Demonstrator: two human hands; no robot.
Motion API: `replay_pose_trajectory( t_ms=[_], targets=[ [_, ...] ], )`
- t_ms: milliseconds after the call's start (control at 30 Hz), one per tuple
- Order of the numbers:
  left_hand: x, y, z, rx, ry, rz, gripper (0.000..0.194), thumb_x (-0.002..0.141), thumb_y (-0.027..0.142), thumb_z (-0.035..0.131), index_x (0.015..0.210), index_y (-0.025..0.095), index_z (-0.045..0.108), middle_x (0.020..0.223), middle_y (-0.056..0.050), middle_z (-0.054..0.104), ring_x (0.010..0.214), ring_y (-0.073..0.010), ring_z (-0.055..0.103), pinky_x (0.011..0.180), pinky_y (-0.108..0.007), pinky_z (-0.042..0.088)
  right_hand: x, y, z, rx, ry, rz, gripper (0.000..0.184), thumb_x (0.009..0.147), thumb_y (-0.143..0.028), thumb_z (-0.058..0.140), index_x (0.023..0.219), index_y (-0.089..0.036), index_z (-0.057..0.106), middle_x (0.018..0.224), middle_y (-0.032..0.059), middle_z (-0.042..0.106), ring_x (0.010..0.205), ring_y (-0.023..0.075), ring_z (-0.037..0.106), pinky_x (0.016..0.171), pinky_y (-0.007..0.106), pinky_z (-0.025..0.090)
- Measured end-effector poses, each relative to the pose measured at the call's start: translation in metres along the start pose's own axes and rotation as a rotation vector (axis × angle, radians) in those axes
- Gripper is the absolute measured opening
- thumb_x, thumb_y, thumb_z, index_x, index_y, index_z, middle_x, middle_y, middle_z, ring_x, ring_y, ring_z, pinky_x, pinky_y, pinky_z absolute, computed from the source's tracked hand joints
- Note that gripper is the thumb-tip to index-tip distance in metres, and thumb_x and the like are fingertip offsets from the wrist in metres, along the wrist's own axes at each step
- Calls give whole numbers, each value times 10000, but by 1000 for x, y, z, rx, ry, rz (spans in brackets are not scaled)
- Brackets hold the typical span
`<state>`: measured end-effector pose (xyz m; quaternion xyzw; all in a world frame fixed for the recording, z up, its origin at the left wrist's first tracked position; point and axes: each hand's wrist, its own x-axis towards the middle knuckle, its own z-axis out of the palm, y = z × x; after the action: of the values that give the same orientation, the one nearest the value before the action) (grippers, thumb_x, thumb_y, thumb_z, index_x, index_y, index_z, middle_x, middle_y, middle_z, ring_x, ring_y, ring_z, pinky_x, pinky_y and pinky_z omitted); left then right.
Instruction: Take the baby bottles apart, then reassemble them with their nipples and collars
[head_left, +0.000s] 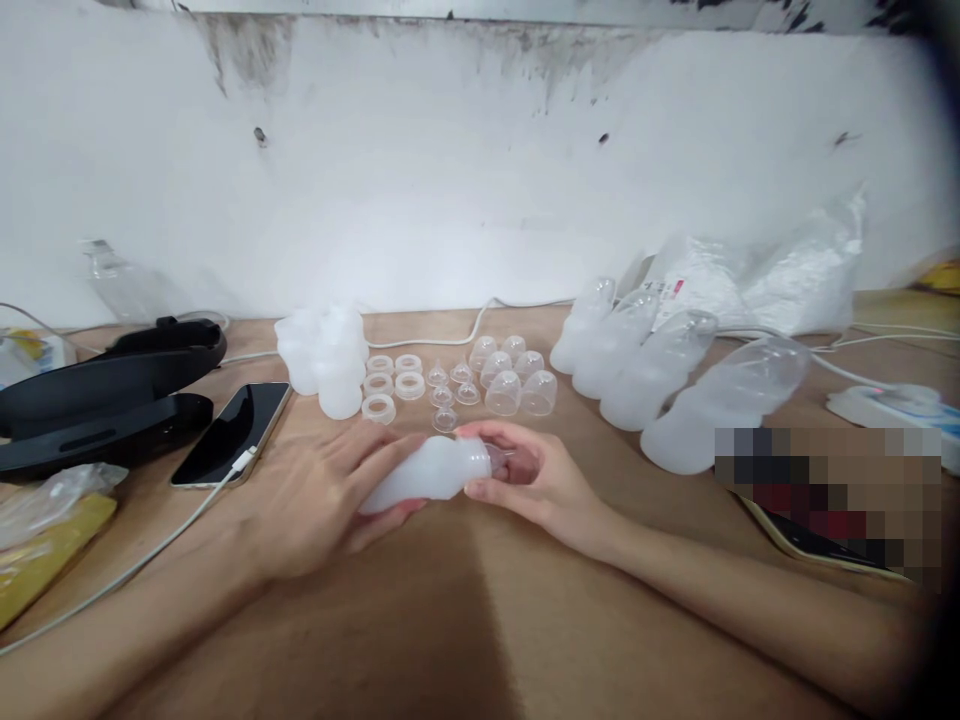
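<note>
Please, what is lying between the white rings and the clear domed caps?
The clear nipples lie between the rings and the caps, in the head view.

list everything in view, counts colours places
held bottle: 1, white, between hands
fitted teat: 1, clear, held bottle's neck
loose bottles: several, white, left of centre
rings: 5, whitish, centre
loose teats: 5, clear, centre
domes: 6, clear, centre
capped bottles: 4, white, clear tops, right
plastic bags: count unclear, clear, back right
phone: 1, black, left
device: 1, dark, right, partly pixelated
moulded gear: 1, black, far left
packet: 1, yellow, left edge
see-through bottle: 1, clear, back left
yellow item: 1, yellow, right edge
power strips: 2, white, both edges
cables: several, white, left, back, right
table: 1, brown, below
wall: 1, stained white, behind
left hand: 1, bare, on held bottle's body
right hand: 1, bare, at held bottle's neck
</note>
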<state>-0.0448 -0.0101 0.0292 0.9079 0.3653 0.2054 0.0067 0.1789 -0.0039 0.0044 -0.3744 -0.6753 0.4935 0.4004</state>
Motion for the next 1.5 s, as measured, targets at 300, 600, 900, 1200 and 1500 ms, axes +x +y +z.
replay_pose_trajectory(
  t_ms=[300,600,900,1200,1500],
  targets=[
    [1,6,11,-331,44,-232,377,768,391,512,1105,221,491,1044,-30,612,910,-215,572,778,-317,455,15,-31,-49,-569,15,-289,263,843,-321,379,1043,-226,521,977,50,611,792,172,600,613,281,481],
    [8,-4,13,-681,110,-495,348,801,430,423,1053,215,529,1049,-3,600,936,-224,540,804,-311,421,28,-23,-78,-1544,183,158,286,816,-327,400,1000,-154,533,999,134,602,823,304,597,557,350,410],
    [6,-9,19,-885,119,-535,348,791,420,460,1072,230,534,1078,0,591,1005,-237,517,822,-322,426,23,-26,-76,-1444,203,213,223,777,-350,490,900,-164,479,721,101,615,677,289,612,533,360,431],
    [6,-19,29,-1237,203,-698,418,775,427,476,1105,176,532,946,-41,642,819,-217,587,635,-269,457,17,-1,-25,329,73,18,328,743,-372,569,1031,-226,510,1000,58,597,804,164,600,540,264,523],
    [5,-18,30,-1219,156,-697,438,781,421,478,1154,193,510,890,-34,657,804,-214,592,595,-251,439,16,9,-25,578,74,208,182,803,-281,521,938,-170,575,1032,79,600,825,146,611,589,213,498]
  ],
)
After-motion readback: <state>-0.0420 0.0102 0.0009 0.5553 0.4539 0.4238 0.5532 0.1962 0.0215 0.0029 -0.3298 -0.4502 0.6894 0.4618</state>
